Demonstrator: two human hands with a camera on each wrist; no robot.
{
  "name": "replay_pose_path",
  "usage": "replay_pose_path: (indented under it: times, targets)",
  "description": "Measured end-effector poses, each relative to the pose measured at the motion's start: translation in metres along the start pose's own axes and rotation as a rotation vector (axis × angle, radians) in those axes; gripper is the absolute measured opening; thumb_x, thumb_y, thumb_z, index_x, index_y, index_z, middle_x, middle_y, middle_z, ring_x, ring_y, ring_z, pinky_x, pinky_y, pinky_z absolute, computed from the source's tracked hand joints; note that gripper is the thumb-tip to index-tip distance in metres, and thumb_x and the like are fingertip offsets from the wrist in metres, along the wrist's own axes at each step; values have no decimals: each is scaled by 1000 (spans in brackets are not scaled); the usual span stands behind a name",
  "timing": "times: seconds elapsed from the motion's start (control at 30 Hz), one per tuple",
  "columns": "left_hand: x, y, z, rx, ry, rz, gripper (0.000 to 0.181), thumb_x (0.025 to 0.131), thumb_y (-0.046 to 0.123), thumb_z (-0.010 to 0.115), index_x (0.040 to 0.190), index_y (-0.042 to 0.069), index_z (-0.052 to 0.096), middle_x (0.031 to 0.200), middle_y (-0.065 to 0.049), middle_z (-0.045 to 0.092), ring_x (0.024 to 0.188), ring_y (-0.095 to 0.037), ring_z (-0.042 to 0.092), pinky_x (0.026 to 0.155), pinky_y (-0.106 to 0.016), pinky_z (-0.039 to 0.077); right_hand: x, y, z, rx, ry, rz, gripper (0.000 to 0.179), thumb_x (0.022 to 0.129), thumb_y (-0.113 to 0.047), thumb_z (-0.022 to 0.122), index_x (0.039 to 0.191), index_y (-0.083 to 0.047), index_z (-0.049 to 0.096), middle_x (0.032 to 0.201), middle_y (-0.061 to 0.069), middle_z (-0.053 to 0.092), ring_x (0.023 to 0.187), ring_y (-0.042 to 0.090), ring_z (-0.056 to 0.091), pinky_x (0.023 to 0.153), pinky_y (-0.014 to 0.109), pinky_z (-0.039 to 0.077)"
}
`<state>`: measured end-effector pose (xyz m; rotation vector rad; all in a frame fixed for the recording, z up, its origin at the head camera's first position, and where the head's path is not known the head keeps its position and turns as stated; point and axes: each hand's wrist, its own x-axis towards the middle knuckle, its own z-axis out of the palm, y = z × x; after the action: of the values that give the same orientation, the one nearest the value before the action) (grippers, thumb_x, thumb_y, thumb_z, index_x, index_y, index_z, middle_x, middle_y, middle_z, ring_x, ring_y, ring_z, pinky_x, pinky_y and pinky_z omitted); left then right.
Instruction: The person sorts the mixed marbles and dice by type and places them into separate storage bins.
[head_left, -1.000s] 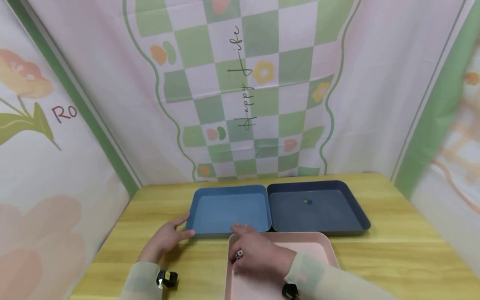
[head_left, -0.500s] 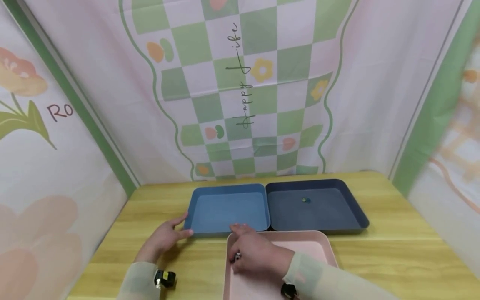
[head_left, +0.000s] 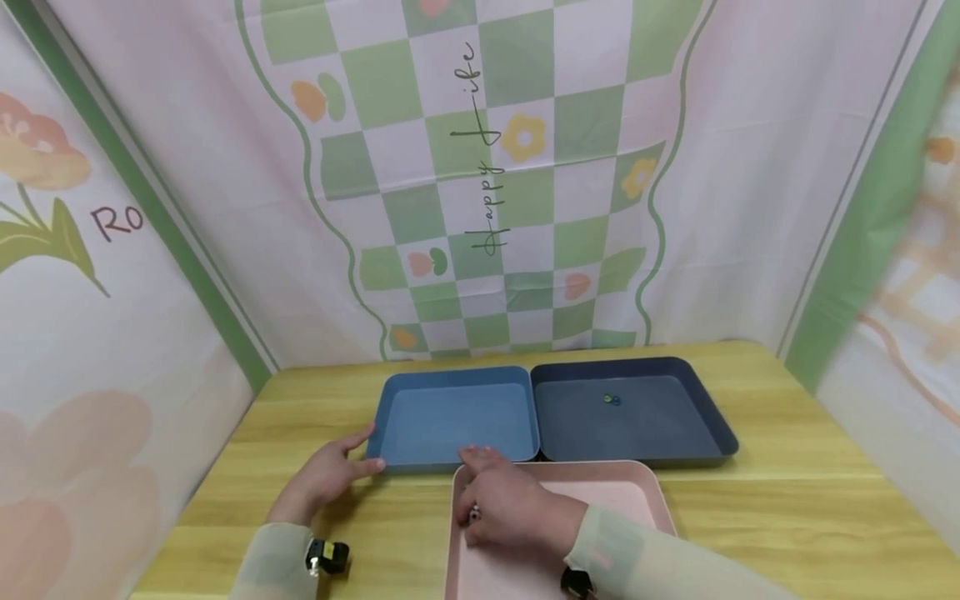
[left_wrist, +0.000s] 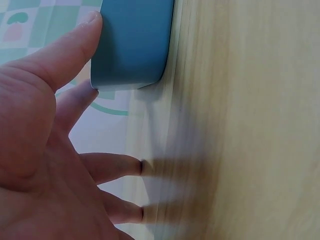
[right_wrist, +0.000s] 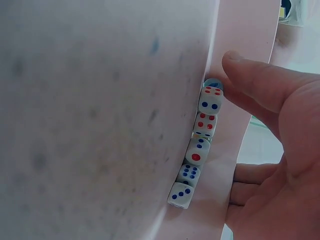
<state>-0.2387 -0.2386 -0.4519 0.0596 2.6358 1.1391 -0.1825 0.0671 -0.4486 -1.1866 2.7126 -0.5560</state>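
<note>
In the head view my left hand (head_left: 321,483) is at the near left corner of the blue tray (head_left: 457,425), thumb and index finger on its rim. The left wrist view shows the other fingers (left_wrist: 112,167) stretched out, tips at the tabletop. My right hand (head_left: 513,504) is over the left edge of the pink tray (head_left: 558,571). In the right wrist view several white dice (right_wrist: 198,151) stand in a row along the tray wall. A bluish clear round piece (right_wrist: 213,82) tops the row, with the right index fingertip beside it and the thumb (right_wrist: 250,75) just above.
A dark grey-blue tray (head_left: 637,425) adjoins the blue tray on the right. Small green and blue round pieces (head_left: 612,400) lie in it. All the trays stand on a wood-grain table (head_left: 787,517), with a printed curtain (head_left: 517,192) behind.
The view has shifted slightly. Both hands and the trays keep their places, the right hand staying at the row of dice.
</note>
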Motion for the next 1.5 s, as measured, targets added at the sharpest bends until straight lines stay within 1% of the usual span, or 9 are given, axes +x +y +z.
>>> replay_pose_path:
  times: [0.17, 0.2, 0.27, 0.43, 0.7, 0.9, 1.07, 1.3, 1.5]
  targets:
    - [-2, -3, 0, 2, 3, -9, 76, 87, 47, 75, 153, 30, 41, 155, -21, 34, 139, -51, 28, 108, -69, 20, 2, -1, 1, 18, -8, -2, 7, 83, -32, 80, 89, -35, 77, 128, -6, 64, 146, 34, 24, 117, 51, 21]
    - [-2, -3, 0, 3, 4, -10, 76, 87, 47, 75, 153, 30, 41, 155, -22, 34, 139, -51, 28, 108, -69, 21, 2, -1, 1, 21, -10, 0, 7, 84, -32, 80, 89, -35, 77, 128, -7, 64, 146, 34, 24, 117, 51, 21]
    - [-2, -4, -1, 3, 5, -11, 76, 87, 48, 75, 153, 30, 41, 155, -22, 34, 139, -51, 28, 108, -69, 20, 3, -2, 2, 14, -10, 4, 8, 83, -31, 80, 87, -36, 75, 130, -5, 63, 146, 34, 24, 117, 51, 21]
    - [-3, -3, -1, 6, 8, -13, 76, 88, 47, 74, 153, 30, 41, 155, -22, 33, 138, -52, 28, 108, -70, 20, 4, -5, 2, -27, -8, 26, 11, 82, -30, 81, 82, -35, 71, 141, 8, 56, 146, 34, 25, 117, 49, 21]
    - [-1, -1, -1, 8, 10, -8, 76, 87, 48, 75, 153, 30, 41, 155, -22, 33, 138, -51, 28, 108, -69, 21, 3, -4, -1, -45, -12, 25, 10, 83, -31, 81, 90, -34, 75, 139, 6, 57, 146, 33, 26, 117, 48, 22]
    - [1, -2, 1, 25, 15, 5, 77, 86, 50, 75, 152, 30, 42, 154, -22, 35, 137, -52, 31, 107, -70, 22, 2, -1, 1, -32, -6, 17, 10, 82, -31, 82, 86, -35, 74, 146, 14, 50, 145, 35, 26, 117, 50, 22]
    - [-1, 0, 0, 18, 18, 9, 77, 86, 47, 75, 153, 28, 42, 154, -23, 34, 137, -52, 30, 107, -70, 22, 2, 0, 2, -31, -7, 2, 9, 82, -33, 82, 86, -36, 74, 144, 11, 53, 145, 34, 26, 117, 50, 22]
    - [0, 0, 1, 5, 20, 15, 75, 87, 45, 75, 153, 28, 42, 155, -21, 34, 138, -52, 29, 108, -69, 20, 2, -1, 2, -58, -1, 9, 11, 81, -34, 82, 81, -36, 72, 149, 18, 45, 145, 37, 26, 117, 50, 21]
    - [0, 0, 1, -1, 15, 10, 75, 88, 44, 75, 153, 28, 42, 155, -21, 33, 138, -52, 28, 108, -70, 20, 3, -2, 2, -44, -13, 32, 12, 80, -33, 83, 83, -35, 71, 149, 18, 45, 145, 36, 26, 117, 49, 21]
